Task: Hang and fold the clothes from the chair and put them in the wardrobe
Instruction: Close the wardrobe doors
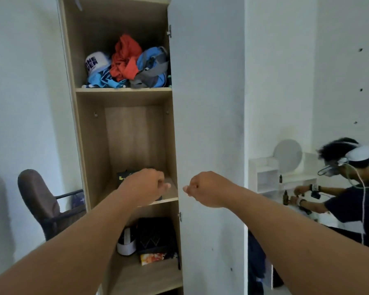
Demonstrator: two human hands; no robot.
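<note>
**Clothes: wardrobe stock and hand position**

Clothes (pixel 129 64): crumpled heap of red, blue and grey pieces on the upper shelf (pixel 124 89), well above both fists; unfolded. A white printed cap sits at its left edge.

Wardrobe (pixel 124 128): tall, wood-lined, door (pixel 209 124) swung open to the right of the fingers.

Left hand (pixel 146 186): fingers curled into a fist, nothing visibly held, raised in front of the middle shelf.

Right hand (pixel 202 188): fingers likewise curled, empty as far as can be seen, just right of the left fist and apart from it, before the door's edge.

Dark item (pixel 124 175): on the middle shelf, mostly hidden behind the left knuckles.

Lower shelf: dark folded cloth (pixel 156 237), a cap and a bright packet, below the fingers.

Chair (pixel 43 205): brown, far left of the fists; whether any garments lie on it cannot be told.

Risk, as judged: the loose heap overhead could slide out if tugged from beneath; folded stacks may topple on the crowded lower shelf.
</note>
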